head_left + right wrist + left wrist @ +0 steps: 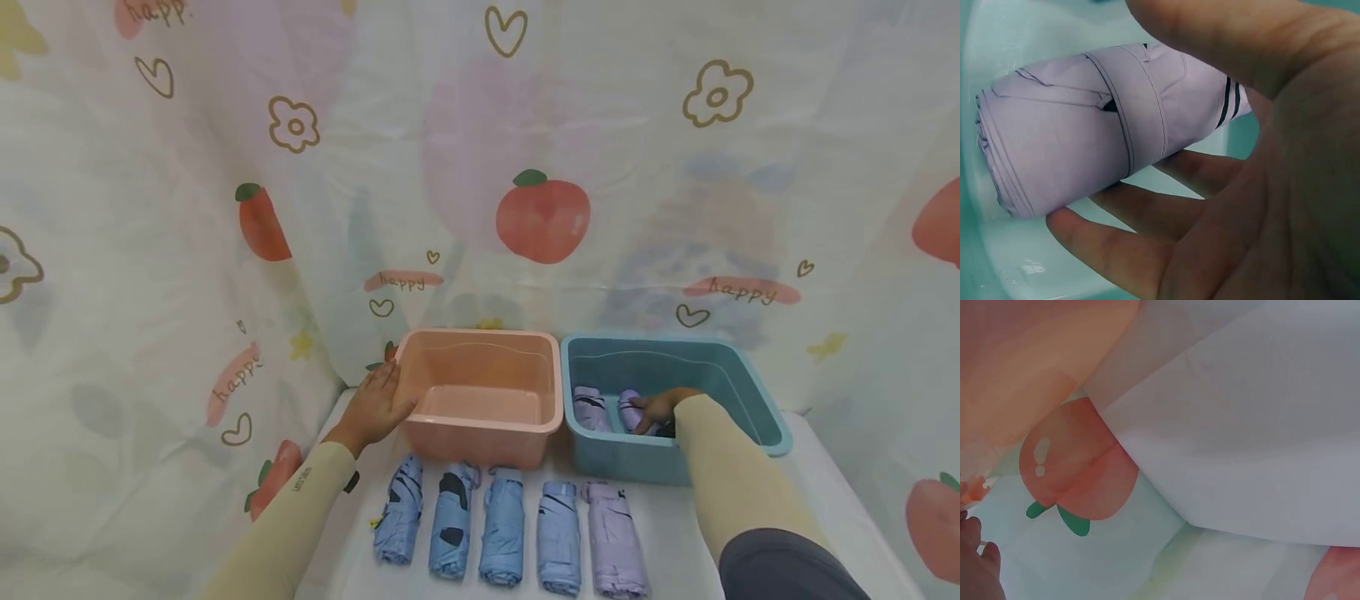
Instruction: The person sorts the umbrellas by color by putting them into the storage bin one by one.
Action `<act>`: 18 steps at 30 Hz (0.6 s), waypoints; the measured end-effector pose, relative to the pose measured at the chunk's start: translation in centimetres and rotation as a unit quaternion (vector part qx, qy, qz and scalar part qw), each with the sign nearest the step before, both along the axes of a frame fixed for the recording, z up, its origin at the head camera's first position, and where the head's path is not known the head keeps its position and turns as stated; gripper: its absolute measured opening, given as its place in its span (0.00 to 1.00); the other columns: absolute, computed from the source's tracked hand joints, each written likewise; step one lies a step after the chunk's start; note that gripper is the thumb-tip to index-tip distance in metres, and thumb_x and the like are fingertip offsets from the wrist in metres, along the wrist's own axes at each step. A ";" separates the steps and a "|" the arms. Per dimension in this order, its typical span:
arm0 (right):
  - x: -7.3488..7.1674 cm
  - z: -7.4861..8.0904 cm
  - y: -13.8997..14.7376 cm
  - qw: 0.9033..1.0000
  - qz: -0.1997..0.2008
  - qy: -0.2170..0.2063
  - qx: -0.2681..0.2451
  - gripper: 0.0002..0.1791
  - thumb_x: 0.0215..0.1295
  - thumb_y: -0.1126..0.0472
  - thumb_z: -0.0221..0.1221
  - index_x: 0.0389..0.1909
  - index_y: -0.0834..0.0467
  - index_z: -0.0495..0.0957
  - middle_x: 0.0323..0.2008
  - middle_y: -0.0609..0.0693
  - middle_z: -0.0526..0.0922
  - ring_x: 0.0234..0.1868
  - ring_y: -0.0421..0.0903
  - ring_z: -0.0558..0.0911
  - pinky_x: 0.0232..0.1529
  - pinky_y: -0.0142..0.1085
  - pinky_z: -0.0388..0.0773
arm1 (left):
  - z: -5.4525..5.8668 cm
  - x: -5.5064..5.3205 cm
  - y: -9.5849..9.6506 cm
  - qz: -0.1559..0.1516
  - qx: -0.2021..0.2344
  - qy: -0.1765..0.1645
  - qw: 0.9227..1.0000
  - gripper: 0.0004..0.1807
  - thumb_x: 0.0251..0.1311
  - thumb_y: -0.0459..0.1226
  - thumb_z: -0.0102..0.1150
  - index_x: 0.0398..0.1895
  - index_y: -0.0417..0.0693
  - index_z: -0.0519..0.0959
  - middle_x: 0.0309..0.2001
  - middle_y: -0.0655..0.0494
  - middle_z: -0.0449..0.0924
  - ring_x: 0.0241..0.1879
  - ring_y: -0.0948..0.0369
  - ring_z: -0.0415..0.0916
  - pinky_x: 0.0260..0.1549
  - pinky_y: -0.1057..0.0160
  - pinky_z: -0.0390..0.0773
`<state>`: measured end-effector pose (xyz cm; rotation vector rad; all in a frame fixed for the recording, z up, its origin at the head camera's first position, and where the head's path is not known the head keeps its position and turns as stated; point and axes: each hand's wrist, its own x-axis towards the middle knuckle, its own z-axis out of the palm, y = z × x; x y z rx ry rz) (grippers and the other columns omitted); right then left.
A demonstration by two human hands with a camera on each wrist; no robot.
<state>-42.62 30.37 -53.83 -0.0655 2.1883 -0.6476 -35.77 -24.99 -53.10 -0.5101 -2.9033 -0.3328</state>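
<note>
My right hand [660, 408] reaches into the teal bin [630, 460]. Its thumb and fingers lie around a folded lilac umbrella [1085, 119], with the fingertips against its lower side. Another lilac umbrella [590, 410] lies to its left in the same bin. My left hand [372, 406] rests with straight fingers at the left side of the pink-orange bin [476, 442]. In the left wrist view only that bin's blurred orange wall [1035, 369] shows, not the left hand's fingers.
In front of the bins, a row of folded umbrellas lies on the white table: several blue ones [504, 527] and a lilac one [617, 540] at the right end. A patterned curtain [637, 250] stands close behind the bins and at both sides.
</note>
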 end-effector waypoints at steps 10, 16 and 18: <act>-0.1 0.3 -0.9 0.999 0.017 -0.026 -0.031 0.57 0.57 0.53 0.70 0.76 0.61 0.42 0.71 0.76 0.34 0.71 0.72 0.43 0.66 0.61 0.53 | -0.1 0.0 0.0 0.009 -0.004 -0.009 1.000 0.47 0.68 0.60 0.41 0.73 0.30 0.51 0.74 0.40 0.50 0.74 0.48 0.46 0.69 0.47 0.44; -0.1 0.3 -2.2 0.999 -0.013 -0.027 -0.036 0.59 0.52 0.49 0.72 0.77 0.55 0.45 0.72 0.74 0.37 0.71 0.71 0.48 0.64 0.62 0.56 | -0.2 -0.1 0.0 0.011 -0.008 -0.011 1.000 0.47 0.68 0.61 0.40 0.74 0.31 0.50 0.74 0.40 0.50 0.74 0.48 0.45 0.69 0.47 0.45; -0.1 0.4 -2.6 0.999 -0.019 -0.032 -0.039 0.59 0.52 0.50 0.72 0.77 0.55 0.45 0.72 0.74 0.37 0.70 0.70 0.50 0.64 0.62 0.56 | -0.1 -0.1 0.1 0.012 -0.009 -0.010 1.000 0.47 0.68 0.61 0.40 0.74 0.31 0.50 0.74 0.40 0.49 0.74 0.48 0.45 0.69 0.46 0.46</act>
